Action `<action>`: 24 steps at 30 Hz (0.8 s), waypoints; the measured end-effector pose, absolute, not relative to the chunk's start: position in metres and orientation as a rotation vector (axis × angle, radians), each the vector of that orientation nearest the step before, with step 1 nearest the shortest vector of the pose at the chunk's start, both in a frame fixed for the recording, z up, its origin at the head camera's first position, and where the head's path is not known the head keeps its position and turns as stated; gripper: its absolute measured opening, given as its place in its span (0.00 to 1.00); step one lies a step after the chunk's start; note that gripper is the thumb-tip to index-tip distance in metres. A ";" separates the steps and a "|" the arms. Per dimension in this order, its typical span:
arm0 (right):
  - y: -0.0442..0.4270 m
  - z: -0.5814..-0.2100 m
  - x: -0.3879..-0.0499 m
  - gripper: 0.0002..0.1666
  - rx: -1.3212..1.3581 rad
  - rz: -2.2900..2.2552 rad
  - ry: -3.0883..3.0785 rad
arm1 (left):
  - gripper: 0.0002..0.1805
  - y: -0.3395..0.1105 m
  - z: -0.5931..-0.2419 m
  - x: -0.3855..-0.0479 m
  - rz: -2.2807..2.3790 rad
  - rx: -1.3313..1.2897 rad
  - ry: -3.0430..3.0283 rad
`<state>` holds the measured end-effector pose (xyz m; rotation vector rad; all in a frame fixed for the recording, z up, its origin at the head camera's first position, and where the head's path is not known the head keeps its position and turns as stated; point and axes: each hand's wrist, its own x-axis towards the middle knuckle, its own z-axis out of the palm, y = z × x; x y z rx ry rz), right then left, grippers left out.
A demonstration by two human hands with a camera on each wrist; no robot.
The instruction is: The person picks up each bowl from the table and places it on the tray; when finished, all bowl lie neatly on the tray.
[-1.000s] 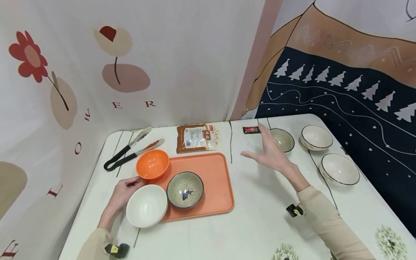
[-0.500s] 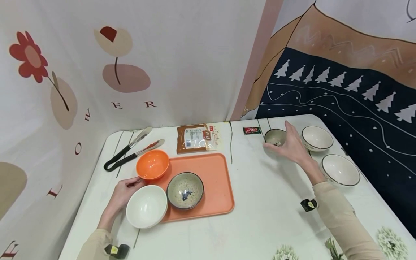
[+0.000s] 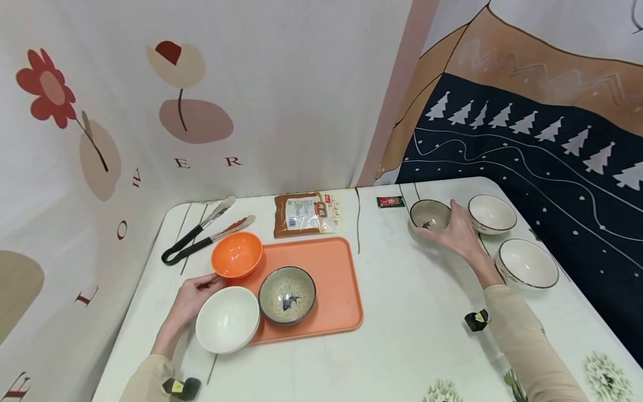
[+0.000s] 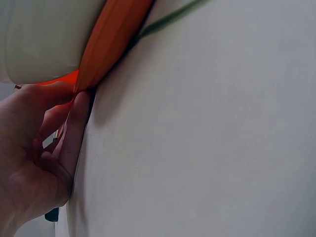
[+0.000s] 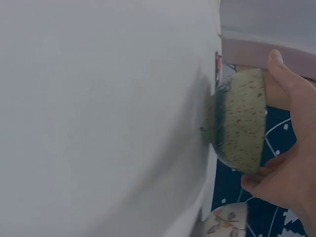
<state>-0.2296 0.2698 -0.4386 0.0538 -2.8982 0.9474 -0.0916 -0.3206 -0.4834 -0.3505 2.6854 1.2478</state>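
A speckled bowl (image 3: 430,215) with a dark rim and a dark figure inside stands at the back right. My right hand (image 3: 455,230) spans it, fingers at its right side; in the right wrist view the thumb (image 5: 277,64) is apart from the rim. My left hand (image 3: 189,301) pinches the left edge of an orange tray (image 3: 335,285), fingers low against its rim (image 4: 106,47) in the left wrist view. On the tray sit an orange bowl (image 3: 236,255), a white bowl (image 3: 228,319) overhanging its left edge, and a fish-painted speckled bowl (image 3: 287,296).
Two off-white bowls (image 3: 492,214) with dark rims stand near the table's right edge. Behind the tray lie black-handled tongs (image 3: 201,231) and a brown-and-clear food packet (image 3: 305,214). A small red-and-green sachet (image 3: 390,202) rests near the back edge.
My right hand has moved right and come round to the right side of the far speckled bowl, then lower about it. The left hand, the tray and its bowls have stayed put.
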 end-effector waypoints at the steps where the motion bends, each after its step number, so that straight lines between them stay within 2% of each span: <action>1: 0.271 -0.441 -0.230 0.77 0.042 0.948 -2.906 | 0.28 -0.320 -0.483 -0.091 1.247 -0.353 2.686; 17: 0.271 -0.457 -0.232 0.76 -0.166 1.073 -2.890 | 0.28 -0.320 -0.484 -0.091 1.233 -0.344 2.692; 24: 0.260 -0.451 -0.229 0.73 -0.121 1.100 -2.821 | 0.29 -0.321 -0.483 -0.091 1.234 -0.349 2.688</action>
